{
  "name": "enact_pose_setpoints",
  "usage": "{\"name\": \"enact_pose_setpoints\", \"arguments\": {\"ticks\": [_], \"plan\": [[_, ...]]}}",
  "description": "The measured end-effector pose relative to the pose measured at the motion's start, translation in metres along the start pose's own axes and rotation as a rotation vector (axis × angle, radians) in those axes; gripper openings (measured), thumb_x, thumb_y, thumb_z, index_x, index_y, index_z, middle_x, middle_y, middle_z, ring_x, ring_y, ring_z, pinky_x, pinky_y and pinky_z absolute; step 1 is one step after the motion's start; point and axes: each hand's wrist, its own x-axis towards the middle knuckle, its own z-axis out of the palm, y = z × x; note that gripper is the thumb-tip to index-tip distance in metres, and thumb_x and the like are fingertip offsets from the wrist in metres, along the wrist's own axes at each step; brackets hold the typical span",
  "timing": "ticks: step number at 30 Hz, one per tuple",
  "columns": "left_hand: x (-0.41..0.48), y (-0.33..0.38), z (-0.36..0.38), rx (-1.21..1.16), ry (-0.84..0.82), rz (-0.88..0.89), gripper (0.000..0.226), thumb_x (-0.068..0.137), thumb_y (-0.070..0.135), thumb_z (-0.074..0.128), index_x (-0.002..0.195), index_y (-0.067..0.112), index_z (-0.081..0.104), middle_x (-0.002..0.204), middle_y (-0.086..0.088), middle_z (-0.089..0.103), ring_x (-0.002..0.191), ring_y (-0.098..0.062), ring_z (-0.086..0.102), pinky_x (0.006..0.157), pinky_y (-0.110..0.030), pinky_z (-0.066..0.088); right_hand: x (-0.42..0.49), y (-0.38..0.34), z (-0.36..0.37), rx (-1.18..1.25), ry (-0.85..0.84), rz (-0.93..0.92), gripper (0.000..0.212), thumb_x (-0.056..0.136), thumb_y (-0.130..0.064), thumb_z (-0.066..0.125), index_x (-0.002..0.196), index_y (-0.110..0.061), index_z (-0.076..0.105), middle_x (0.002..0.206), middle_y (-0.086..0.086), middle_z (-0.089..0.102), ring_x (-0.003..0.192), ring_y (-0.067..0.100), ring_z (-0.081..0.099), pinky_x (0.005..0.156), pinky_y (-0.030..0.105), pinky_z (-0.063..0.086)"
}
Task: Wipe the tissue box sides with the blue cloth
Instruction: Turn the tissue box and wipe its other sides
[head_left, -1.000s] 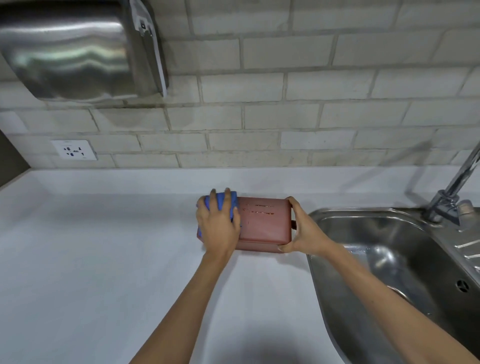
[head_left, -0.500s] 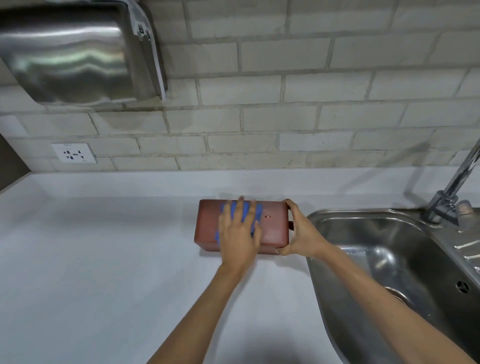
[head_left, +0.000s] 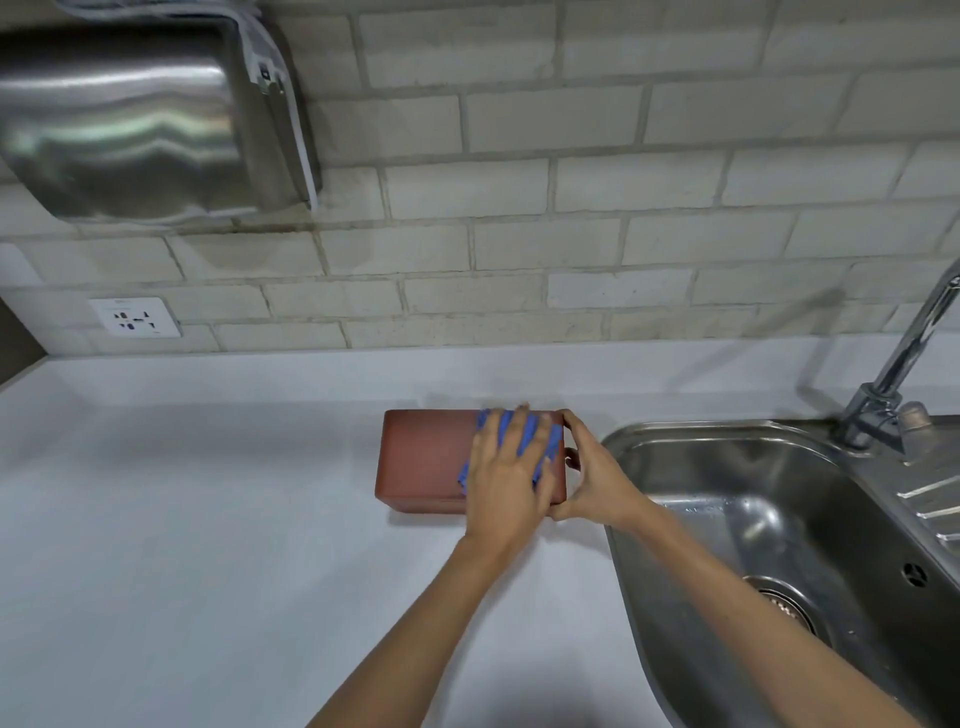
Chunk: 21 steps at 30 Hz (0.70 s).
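Observation:
A reddish-brown tissue box lies flat on the white counter, just left of the sink. My left hand presses the blue cloth flat on the right part of the box's upper face, fingers spread over it. Only strips of the cloth show between and around the fingers. My right hand grips the box's right end, thumb at the near corner and fingers at the far corner.
A steel sink with a drain lies right of the box, its tap at the far right. A steel hand dryer hangs on the brick wall at upper left, above a wall socket. White counter spreads to the left.
My left hand has slid the blue cloth from the box's left end across its upper face to the right part. My right hand has kept its hold on the right end.

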Motion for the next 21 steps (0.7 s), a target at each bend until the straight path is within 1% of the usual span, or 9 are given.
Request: {"name": "enact_pose_setpoints", "arguments": {"ticks": [3, 4, 6, 9, 12, 14, 16, 18, 21], "plan": [[-0.024, -0.021, -0.003, 0.036, 0.008, 0.175, 0.039, 0.080, 0.022, 0.055, 0.113, 0.008, 0.070, 0.119, -0.013, 0.068, 0.116, -0.038, 0.060, 0.091, -0.048, 0.053, 0.000, 0.002, -0.001, 0.013, -0.017, 0.006, 0.116, 0.052, -0.005, 0.085, 0.147, -0.008, 0.019, 0.141, 0.007, 0.043, 0.123, 0.022, 0.051, 0.107, 0.038, 0.043], [-0.028, -0.030, -0.006, 0.049, 0.031, 0.144, 0.038, 0.080, 0.021, 0.057, 0.113, 0.008, 0.070, 0.119, -0.014, 0.068, 0.115, -0.040, 0.059, 0.091, -0.049, 0.053, 0.000, 0.002, -0.001, 0.015, -0.017, -0.002, 0.115, 0.052, -0.004, 0.085, 0.146, -0.008, 0.020, 0.140, 0.007, 0.043, 0.122, 0.023, 0.051, 0.107, 0.038, 0.043], [-0.026, -0.039, -0.010, 0.060, 0.086, -0.044, 0.038, 0.076, 0.014, 0.064, 0.113, 0.006, 0.070, 0.121, -0.019, 0.066, 0.115, -0.044, 0.058, 0.094, -0.053, 0.050, 0.000, 0.003, 0.001, 0.010, -0.012, -0.013, 0.113, 0.052, -0.005, 0.086, 0.145, -0.008, 0.021, 0.137, 0.007, 0.043, 0.119, 0.022, 0.051, 0.107, 0.038, 0.042], [0.000, -0.019, -0.008, 0.004, 0.051, -0.248, 0.043, 0.080, 0.009, 0.065, 0.123, 0.008, 0.064, 0.133, -0.020, 0.057, 0.125, -0.043, 0.048, 0.104, -0.054, 0.041, -0.001, 0.003, 0.003, 0.029, -0.011, -0.032, 0.111, 0.052, -0.008, 0.086, 0.143, -0.010, 0.022, 0.135, 0.005, 0.045, 0.112, 0.017, 0.052, 0.105, 0.037, 0.044], [0.015, 0.010, 0.001, -0.003, 0.020, -0.120, 0.045, 0.075, 0.010, 0.070, 0.119, 0.008, 0.066, 0.128, -0.019, 0.061, 0.119, -0.040, 0.054, 0.102, -0.052, 0.044, -0.002, 0.003, 0.003, 0.037, 0.000, -0.061, 0.099, 0.049, -0.009, 0.084, 0.134, -0.020, 0.034, 0.126, -0.007, 0.052, 0.109, 0.012, 0.057, 0.098, 0.028, 0.047], [0.011, 0.014, 0.004, 0.021, 0.002, 0.024, 0.045, 0.069, 0.012, 0.074, 0.113, 0.010, 0.069, 0.121, -0.017, 0.066, 0.113, -0.038, 0.060, 0.096, -0.050, 0.048, 0.000, 0.005, 0.002, 0.043, 0.010, -0.072, 0.086, 0.048, -0.006, 0.078, 0.123, -0.024, 0.040, 0.115, -0.010, 0.056, 0.103, 0.012, 0.059, 0.093, 0.029, 0.048], [0.002, -0.003, 0.001, 0.041, 0.022, 0.053, 0.042, 0.072, 0.015, 0.068, 0.114, 0.010, 0.070, 0.120, -0.017, 0.067, 0.113, -0.039, 0.060, 0.094, -0.050, 0.049, 0.001, 0.007, 0.001, 0.061, 0.002, -0.060, 0.096, 0.049, -0.008, 0.082, 0.132, -0.018, 0.035, 0.121, -0.007, 0.054, 0.105, 0.012, 0.058, 0.094, 0.025, 0.047], [-0.010, -0.032, -0.007, 0.037, 0.086, -0.104, 0.041, 0.081, 0.021, 0.055, 0.118, 0.010, 0.068, 0.124, -0.019, 0.064, 0.116, -0.043, 0.057, 0.096, -0.050, 0.048, 0.002, 0.009, 0.000, 0.076, -0.022, -0.037, 0.106, 0.050, -0.013, 0.086, 0.139, -0.021, 0.028, 0.127, -0.008, 0.049, 0.102, 0.011, 0.055, 0.092, 0.017, 0.046], [-0.019, -0.075, -0.018, -0.010, 0.186, -0.424, 0.043, 0.087, 0.022, 0.045, 0.124, 0.009, 0.064, 0.131, -0.025, 0.057, 0.118, -0.044, 0.051, 0.097, -0.046, 0.046, 0.003, 0.012, 0.001, 0.067, -0.040, -0.033, 0.101, 0.051, -0.017, 0.085, 0.135, -0.028, 0.029, 0.120, -0.017, 0.047, 0.095, 0.005, 0.052, 0.089, 0.013, 0.044]]}}
